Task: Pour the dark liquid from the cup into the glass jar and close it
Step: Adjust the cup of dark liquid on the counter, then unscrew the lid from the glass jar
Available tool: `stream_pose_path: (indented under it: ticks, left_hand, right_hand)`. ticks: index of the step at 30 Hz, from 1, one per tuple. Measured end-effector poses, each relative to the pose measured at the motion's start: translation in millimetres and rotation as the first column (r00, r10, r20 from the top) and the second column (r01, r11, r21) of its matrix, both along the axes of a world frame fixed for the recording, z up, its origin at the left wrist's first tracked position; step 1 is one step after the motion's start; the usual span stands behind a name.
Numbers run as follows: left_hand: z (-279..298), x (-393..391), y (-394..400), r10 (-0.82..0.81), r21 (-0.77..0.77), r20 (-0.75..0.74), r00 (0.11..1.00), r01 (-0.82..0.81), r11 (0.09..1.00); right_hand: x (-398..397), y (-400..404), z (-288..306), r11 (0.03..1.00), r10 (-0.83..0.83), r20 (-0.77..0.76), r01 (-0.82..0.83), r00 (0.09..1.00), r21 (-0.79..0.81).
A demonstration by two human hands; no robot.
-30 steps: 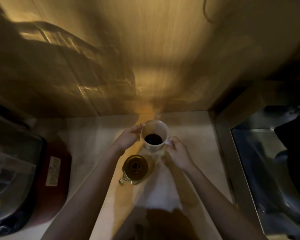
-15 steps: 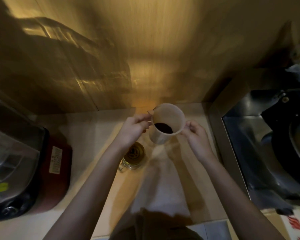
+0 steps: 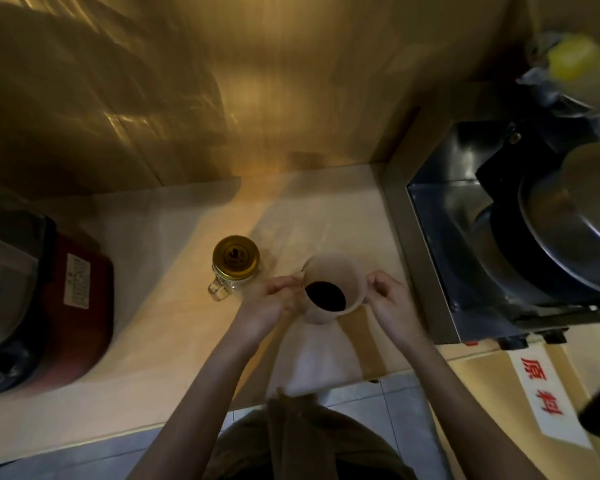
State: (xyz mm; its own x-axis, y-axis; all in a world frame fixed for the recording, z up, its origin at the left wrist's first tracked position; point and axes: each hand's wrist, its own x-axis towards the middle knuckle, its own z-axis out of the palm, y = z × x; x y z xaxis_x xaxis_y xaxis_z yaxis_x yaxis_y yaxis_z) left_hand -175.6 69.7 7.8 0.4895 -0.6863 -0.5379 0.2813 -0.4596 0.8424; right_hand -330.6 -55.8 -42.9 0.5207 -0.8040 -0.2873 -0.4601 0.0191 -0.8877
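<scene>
Home kitchen, countertop [image 3: 174,341], stove [image 3: 465,258], pan [image 3: 575,230]

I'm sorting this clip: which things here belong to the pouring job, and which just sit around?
Job: cup with dark liquid, held by left hand and right hand; glass jar, gold lid on.

Lying about: red appliance, pan, stove.

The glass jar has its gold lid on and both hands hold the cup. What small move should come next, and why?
Probably set the cup down on the counter, to free a hand. The glass jar still wears its gold lid, so the dark liquid cannot go in yet, and the left hand and right hand are both busy on the cup.
</scene>
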Motion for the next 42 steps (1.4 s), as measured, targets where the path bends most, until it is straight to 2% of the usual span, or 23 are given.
stream_pose_path:
  ticks: [7,17,19,20,22,25,29,31,34,38,42]
  left_hand:
    - [-19.1,-16.7,12.7,-0.007,0.032,-0.013,1.0,0.007,0.999]
    - [-27.6,-14.6,17.5,-0.006,0.061,-0.043,0.999,0.009,0.998]
    - [-30.2,-11.4,20.4,-0.005,0.07,0.005,1.0,0.005,0.998]
    - [-31.2,-8.9,23.2,-0.004,0.068,0.074,0.997,-0.001,0.998]
    - [-32.1,-2.6,31.8,0.007,0.053,0.266,0.964,-0.022,0.998]
    - [-29.1,8.8,48.6,0.093,0.017,0.529,0.843,-0.121,0.993]
    - [-37.1,25.0,61.6,0.166,0.013,0.745,0.646,-0.263,0.965]
    - [-47.7,32.9,63.2,0.131,0.068,0.747,0.651,-0.271,0.96]
    - [-61.6,45.9,61.0,0.041,0.149,0.705,0.707,-0.205,0.967]
    - [-73.4,60.2,49.9,-0.064,0.214,0.658,0.75,-0.105,0.971]
    - [-81.1,70.2,40.7,-0.063,0.193,0.635,0.77,-0.079,0.978]
  right_hand:
    - [-13.9,19.4,-21.6,0.999,0.019,-0.124,-0.014,0.992,0.039]
    - [-11.1,13.4,-11.7,0.997,0.027,-0.132,-0.017,0.991,0.073]
    - [-9.0,7.6,-8.5,0.997,0.072,-0.21,-0.079,0.975,-0.023]
    - [-7.8,4.6,-6.1,0.987,0.09,-0.254,-0.121,0.963,-0.107]
    - [-1.8,-1.3,1.5,0.947,0.094,-0.303,-0.179,0.948,-0.265]
    - [22.6,-6.3,17.5,0.868,0.154,-0.3,-0.274,0.942,-0.415]
    - [71.8,4.2,35.2,0.762,0.347,-0.267,-0.437,0.899,-0.478]
    - [96.8,14.3,40.6,0.713,0.456,-0.252,-0.52,0.854,-0.471]
    - [131.0,28.6,38.7,0.581,0.571,-0.396,-0.695,0.719,-0.424]
    - [158.9,40.5,29.4,0.453,0.584,-0.551,-0.802,0.596,-0.388]
    - [168.3,41.9,21.2,0.36,0.572,-0.607,-0.833,0.552,-0.419]
